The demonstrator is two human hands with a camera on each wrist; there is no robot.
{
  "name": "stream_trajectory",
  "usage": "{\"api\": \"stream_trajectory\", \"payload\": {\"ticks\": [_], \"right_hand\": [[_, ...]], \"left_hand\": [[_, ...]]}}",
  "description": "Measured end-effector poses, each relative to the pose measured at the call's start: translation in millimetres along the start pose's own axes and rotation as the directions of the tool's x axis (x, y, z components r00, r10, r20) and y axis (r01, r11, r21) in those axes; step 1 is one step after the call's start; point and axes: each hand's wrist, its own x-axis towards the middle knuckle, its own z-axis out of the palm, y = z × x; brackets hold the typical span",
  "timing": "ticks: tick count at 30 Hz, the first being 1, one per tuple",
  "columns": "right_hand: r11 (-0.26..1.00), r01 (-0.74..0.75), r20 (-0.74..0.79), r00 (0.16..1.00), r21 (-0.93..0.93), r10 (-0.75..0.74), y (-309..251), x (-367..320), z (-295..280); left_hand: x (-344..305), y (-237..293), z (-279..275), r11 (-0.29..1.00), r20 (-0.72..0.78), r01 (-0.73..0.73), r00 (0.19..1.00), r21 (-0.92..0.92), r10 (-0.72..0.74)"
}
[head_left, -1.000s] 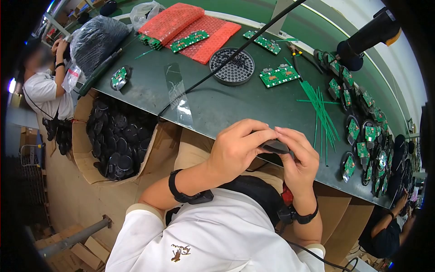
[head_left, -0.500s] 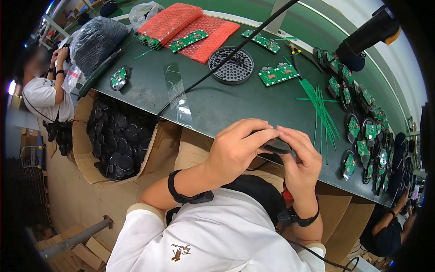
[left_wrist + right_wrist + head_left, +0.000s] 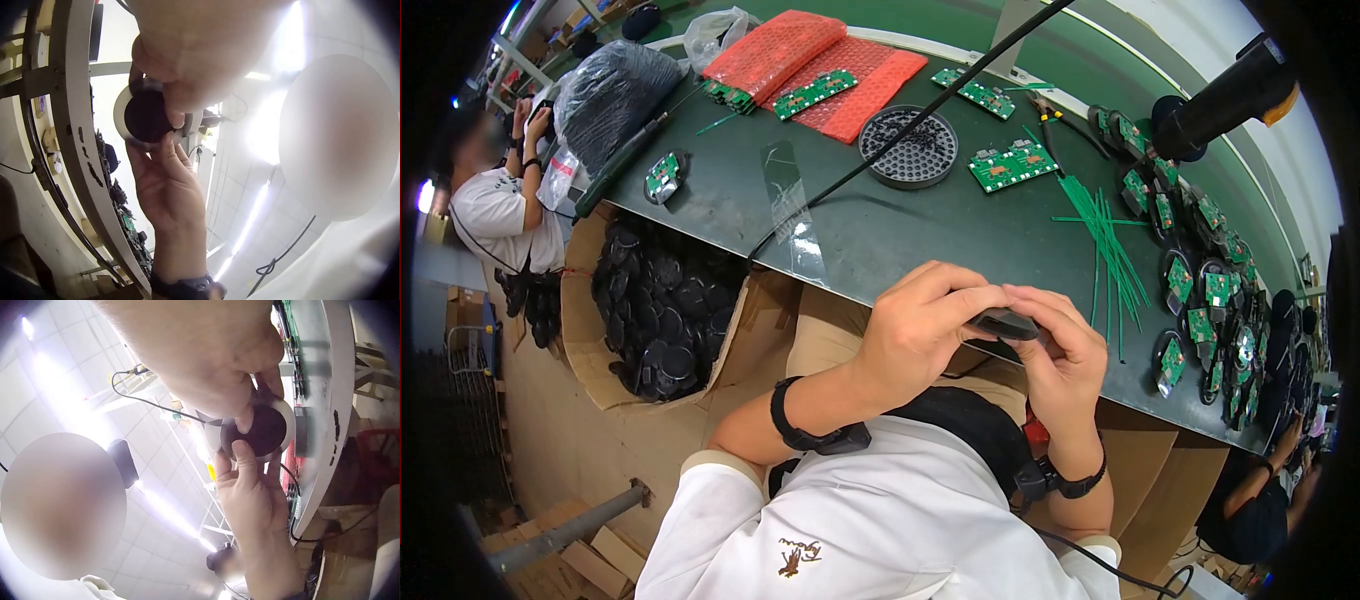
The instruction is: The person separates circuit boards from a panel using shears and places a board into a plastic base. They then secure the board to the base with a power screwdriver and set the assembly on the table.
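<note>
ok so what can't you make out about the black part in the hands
- Head view: the left hand and right hand cover most of the black round part; only its edge shows.
- Left wrist view: the left hand is a close blur over the part's upper rim.
- Head view: the circuit boards at the right are too small for detail.

Even, bright light fills the head view; fisheye bending and black vignette grow away from the grip. Both wrist views face glaring ceiling lights behind the black disc, washed out, with the near left hand blurred.
</note>
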Motion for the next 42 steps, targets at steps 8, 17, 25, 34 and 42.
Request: {"api": "stream_trajectory", "payload": {"ticks": [8, 17, 25, 34, 42], "right_hand": [[0.982, -0.047, 0.151, 0.988, 0.183, 0.019, -1, 11, -18], [0.996, -0.090, 0.090, 0.992, 0.020, 0.087, 5, 8, -8], [0.998, -0.043, 0.061, 0.997, -0.048, 0.046, 7, 8, -4], [0.997, 0.005, 0.089, 0.996, -0.075, 0.001, 5, 9, -3], [0.995, 0.033, 0.096, 0.995, -0.098, -0.024, 5, 10, -3]], "left_hand": [[1, 0, -1, 0.998, 0.018, 0.032, 0.999, -0.055, -0.031], [-8, -9, 3, 0.992, 0.037, 0.096, 0.995, -0.080, -0.093], [-8, -9, 2, 0.991, 0.049, 0.119, 0.992, -0.056, -0.117], [-9, -10, 4, 0.994, 0.020, 0.111, 0.994, -0.026, -0.110], [-10, -11, 5, 0.996, -0.009, 0.086, 0.996, -0.024, -0.086]]}}
